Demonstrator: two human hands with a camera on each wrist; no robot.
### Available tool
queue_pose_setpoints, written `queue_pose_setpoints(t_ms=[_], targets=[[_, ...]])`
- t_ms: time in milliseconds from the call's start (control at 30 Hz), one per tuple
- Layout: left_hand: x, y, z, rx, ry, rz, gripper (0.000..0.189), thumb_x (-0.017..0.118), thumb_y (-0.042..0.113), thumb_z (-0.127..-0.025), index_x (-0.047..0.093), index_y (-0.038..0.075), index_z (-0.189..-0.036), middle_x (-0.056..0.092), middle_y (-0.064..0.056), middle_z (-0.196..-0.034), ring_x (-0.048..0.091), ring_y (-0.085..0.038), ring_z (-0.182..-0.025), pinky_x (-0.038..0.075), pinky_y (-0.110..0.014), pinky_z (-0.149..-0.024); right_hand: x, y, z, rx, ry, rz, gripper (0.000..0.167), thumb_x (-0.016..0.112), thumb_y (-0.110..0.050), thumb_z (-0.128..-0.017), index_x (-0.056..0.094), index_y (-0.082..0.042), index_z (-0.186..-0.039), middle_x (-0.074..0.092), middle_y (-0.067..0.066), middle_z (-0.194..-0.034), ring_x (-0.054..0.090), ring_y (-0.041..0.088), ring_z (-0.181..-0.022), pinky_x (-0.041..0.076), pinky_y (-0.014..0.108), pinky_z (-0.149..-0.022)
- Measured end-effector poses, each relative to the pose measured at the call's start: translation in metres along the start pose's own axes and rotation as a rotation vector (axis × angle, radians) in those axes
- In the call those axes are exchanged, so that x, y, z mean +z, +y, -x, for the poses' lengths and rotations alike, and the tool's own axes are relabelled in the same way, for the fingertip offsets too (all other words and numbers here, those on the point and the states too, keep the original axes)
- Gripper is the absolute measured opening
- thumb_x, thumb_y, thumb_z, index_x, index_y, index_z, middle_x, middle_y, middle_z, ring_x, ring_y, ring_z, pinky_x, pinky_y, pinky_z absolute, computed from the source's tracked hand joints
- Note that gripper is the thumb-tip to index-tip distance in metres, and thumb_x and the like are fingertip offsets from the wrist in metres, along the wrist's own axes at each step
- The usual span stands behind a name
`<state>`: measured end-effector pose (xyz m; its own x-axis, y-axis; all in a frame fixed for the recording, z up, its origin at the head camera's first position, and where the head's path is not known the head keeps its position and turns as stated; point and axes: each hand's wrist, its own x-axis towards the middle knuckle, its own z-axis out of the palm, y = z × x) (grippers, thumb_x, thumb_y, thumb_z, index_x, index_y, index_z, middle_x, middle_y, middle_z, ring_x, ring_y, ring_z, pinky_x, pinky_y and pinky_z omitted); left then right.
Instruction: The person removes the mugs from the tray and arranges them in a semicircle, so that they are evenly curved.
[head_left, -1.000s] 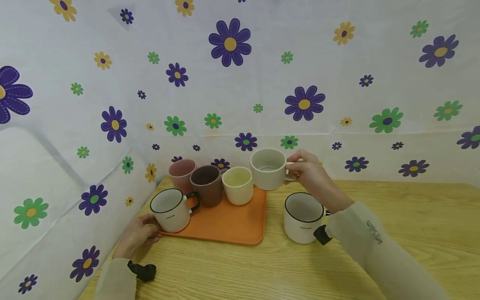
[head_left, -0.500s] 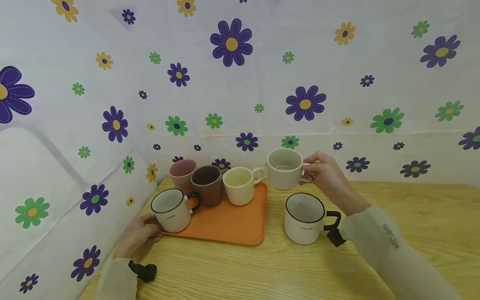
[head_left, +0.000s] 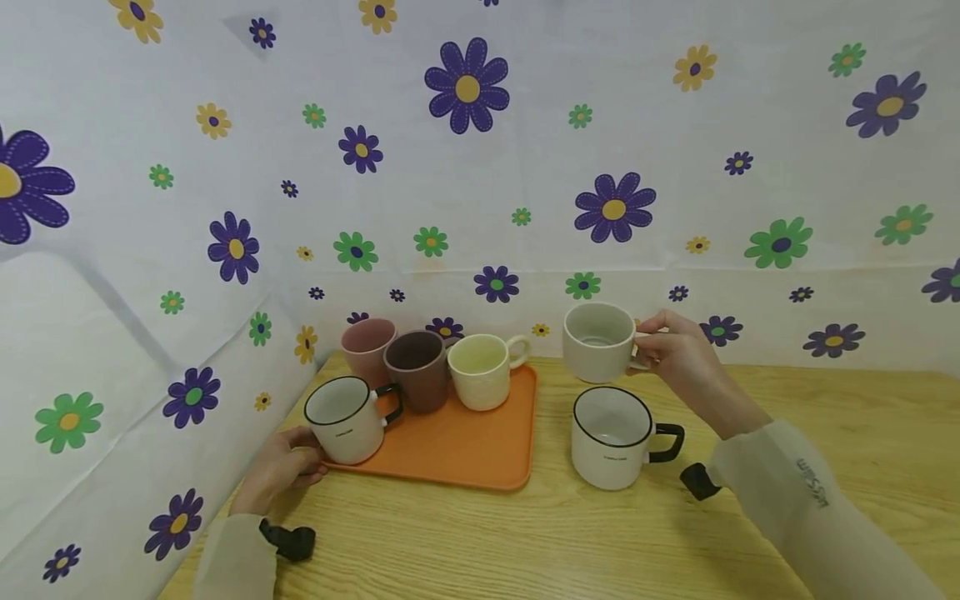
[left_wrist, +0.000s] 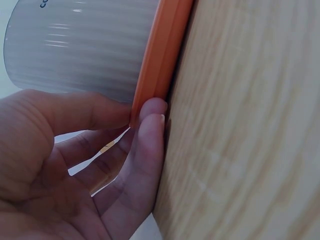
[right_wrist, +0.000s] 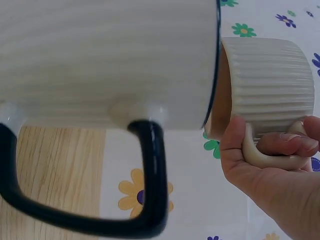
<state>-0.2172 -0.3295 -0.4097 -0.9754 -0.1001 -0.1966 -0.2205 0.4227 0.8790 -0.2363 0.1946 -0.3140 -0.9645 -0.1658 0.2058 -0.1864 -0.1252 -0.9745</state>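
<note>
My right hand (head_left: 681,360) pinches the handle of a pale ribbed mug (head_left: 596,354), holding it upright in the air behind a white black-rimmed mug (head_left: 606,460) on the table. In the right wrist view the fingers curl round the pale handle (right_wrist: 272,160), and the black-rimmed mug fills the foreground. At the front left corner of an orange tray (head_left: 480,462), my left hand (head_left: 276,468) grips the rim. Its thumb lies on top and its fingertips underneath in the left wrist view. Another white black-rimmed mug (head_left: 347,437) stands on that corner, right by the thumb.
A pink mug (head_left: 367,350), a brown mug (head_left: 417,375) and a cream mug (head_left: 482,379) stand in a row along the tray's back. Behind the wooden table (head_left: 450,542) hangs a white cloth (head_left: 675,125) with printed flowers; it also runs along the left side.
My right hand has carried the pale mug to the right, away from the cream mug, whose handle now shows. My left hand stays at the tray corner.
</note>
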Motion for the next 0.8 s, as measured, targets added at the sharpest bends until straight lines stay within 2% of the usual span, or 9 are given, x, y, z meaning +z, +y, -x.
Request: queue_pose_setpoints(t_ms=[200, 800], targets=[[0.001, 0.002, 0.002, -0.002, 0.005, -0.001, 0.045, 0.054, -0.007, -0.091, 0.047, -0.015, -0.135, 0.061, -0.02, -0.107, 0.064, -0.017, -0.073, 0.058, -0.028, -0.063, -0.008, 0.003, 0.003, -0.005, 0.015, -0.031, 0.02, 0.044, 0.003, -0.104, 0.055, -0.01, -0.093, 0.051, 0.003, -0.081, 0.045, 0.017, -0.067, 0.055, 0.032, -0.073], [-0.001, 0.003, 0.003, -0.003, -0.002, 0.01, 0.046, 0.054, -0.007, -0.091, 0.047, -0.015, -0.135, 0.061, -0.019, -0.107, 0.064, -0.017, -0.073, 0.058, -0.028, -0.064, -0.027, 0.013, 0.008, -0.01, 0.035, -0.024, 0.018, 0.043, 0.004, -0.104, 0.054, -0.008, -0.094, 0.052, 0.003, -0.081, 0.046, 0.018, -0.065, 0.054, 0.03, -0.072]])
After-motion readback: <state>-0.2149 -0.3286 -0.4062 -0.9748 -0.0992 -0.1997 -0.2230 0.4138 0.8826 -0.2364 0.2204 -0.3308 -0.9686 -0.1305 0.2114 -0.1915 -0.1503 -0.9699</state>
